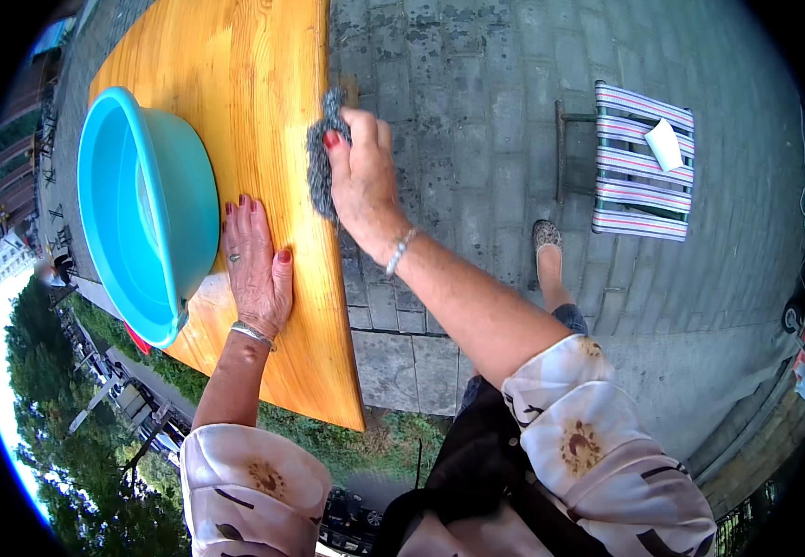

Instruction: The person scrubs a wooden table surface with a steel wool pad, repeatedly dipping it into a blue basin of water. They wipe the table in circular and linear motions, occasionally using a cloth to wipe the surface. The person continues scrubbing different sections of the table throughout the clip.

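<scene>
A grey textured cloth (320,170) is gripped in my right hand (367,181), which holds it against the straight edge of a varnished wooden tabletop (263,90). Part of the cloth pokes up above my fingers. Flat on the wood rests my left hand (255,268), palm down, holding nothing, its fingers lying close together with the thumb apart. Just beyond those fingertips stands a turquoise plastic basin (183,188) on the table. Its inside is partly visible, and I cannot tell whether it holds water.
On the grey brick paving (472,139) stands a folding stool (642,188) with a striped strap seat, a white paper-like item (664,145) lying on it. My shoe (547,235) is on the paving near the stool. Something red (138,339) shows beneath the basin's rim.
</scene>
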{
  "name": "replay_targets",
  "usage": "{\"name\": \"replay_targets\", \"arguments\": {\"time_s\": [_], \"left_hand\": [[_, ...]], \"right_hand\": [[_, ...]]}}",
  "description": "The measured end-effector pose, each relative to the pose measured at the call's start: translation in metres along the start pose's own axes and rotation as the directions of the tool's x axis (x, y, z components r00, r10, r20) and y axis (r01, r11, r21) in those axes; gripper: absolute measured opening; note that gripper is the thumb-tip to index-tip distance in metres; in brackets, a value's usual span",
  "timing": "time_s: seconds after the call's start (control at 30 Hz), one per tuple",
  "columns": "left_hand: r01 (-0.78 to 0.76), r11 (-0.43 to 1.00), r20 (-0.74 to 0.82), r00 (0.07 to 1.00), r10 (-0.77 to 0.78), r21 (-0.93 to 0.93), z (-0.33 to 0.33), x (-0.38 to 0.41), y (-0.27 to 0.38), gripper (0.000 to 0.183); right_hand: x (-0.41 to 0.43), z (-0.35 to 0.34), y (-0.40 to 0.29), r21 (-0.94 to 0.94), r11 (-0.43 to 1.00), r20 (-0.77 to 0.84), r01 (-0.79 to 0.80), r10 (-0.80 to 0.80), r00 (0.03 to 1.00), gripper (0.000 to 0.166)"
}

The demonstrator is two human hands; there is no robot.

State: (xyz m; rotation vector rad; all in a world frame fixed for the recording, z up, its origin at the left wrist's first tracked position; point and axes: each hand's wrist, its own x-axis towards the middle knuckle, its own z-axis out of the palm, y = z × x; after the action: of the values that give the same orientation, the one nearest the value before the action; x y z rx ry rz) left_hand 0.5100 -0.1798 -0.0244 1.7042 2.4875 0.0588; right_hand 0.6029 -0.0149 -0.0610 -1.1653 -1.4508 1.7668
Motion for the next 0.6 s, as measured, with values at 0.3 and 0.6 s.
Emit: {"name": "replay_targets", "arguments": {"time_s": [0.3,0.6], "left_hand": [[0.013,0.999,-0.057,0.998,-0.011,0.035,0.0,-0.023,0.0,0.059],[0.003,0.999,-0.112,0.994,0.001,0.036,0.007,-0.021,0.002,0.058]], "right_hand": [[-0.218,0.006,0.055,0.012,0.991,0.05,0.131,-0.132,0.99,0.051],[-0.018,0.01,-0.006,-0.102,0.993,-0.101,0.062,-0.073,0.992,0.031]]}}
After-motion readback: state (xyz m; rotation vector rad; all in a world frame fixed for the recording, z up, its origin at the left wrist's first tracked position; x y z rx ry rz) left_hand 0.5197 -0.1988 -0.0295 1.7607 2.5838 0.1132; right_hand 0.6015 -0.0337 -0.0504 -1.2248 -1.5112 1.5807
